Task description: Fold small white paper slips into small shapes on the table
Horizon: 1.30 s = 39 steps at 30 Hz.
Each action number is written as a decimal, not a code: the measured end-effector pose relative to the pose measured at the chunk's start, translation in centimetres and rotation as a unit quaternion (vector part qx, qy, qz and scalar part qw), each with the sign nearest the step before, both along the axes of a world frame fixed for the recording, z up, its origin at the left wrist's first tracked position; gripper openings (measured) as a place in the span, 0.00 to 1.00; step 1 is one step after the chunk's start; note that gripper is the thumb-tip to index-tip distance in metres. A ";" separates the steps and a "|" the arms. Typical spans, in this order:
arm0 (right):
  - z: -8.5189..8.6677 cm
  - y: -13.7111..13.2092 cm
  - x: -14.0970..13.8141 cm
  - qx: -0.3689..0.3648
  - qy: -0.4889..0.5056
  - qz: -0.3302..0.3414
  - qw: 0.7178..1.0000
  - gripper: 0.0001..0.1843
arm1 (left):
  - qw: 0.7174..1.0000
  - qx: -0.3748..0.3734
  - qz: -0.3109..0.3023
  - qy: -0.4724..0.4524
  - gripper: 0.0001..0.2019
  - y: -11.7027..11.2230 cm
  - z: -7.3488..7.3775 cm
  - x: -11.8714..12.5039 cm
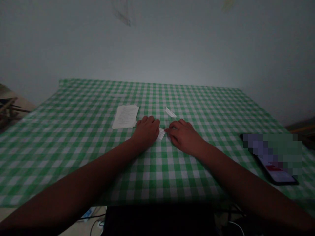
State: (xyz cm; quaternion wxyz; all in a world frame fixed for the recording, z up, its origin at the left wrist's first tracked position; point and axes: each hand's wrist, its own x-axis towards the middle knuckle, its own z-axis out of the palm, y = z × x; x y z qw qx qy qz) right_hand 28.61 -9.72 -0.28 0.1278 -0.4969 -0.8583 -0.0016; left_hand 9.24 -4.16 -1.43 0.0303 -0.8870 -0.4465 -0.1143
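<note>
Between my two hands, at the middle of the table, lies a small folded piece of printed paper (pixel 161 133). My left hand (pixel 147 131) rests over its left side with the fingers curled, covering part of it. From the other side, my right hand (pixel 183 135) closes thumb and forefinger at the paper's right corner. A second folded strip of printed paper (pixel 170 112) lies just beyond the hands, touched by neither. A stack of printed paper sheets (pixel 125 116) sits to the left of my left hand.
A green and white checked cloth (pixel 157 170) covers the table. At the right lies a dark-edged phone or tablet (pixel 278 170), its screen partly blurred out. A plain wall (pixel 157 49) stands behind the table. Cables (pixel 94 218) show on the floor below the front edge.
</note>
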 end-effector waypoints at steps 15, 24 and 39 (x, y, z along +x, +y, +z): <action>0.3 -0.6 -0.5 -0.018 -0.043 -0.028 0.999 0.21 | 1.000 -0.023 0.014 0.005 0.08 0.0 0.3 0.0; 1.0 -1.0 -0.3 -0.036 -0.102 -0.093 0.990 0.21 | 1.000 -0.011 0.020 0.015 0.08 0.0 0.0 -0.1; 0.9 -0.6 -0.6 -0.042 -0.029 -0.021 0.998 0.20 | 0.997 -0.067 0.024 -0.042 0.07 -0.6 0.6 0.6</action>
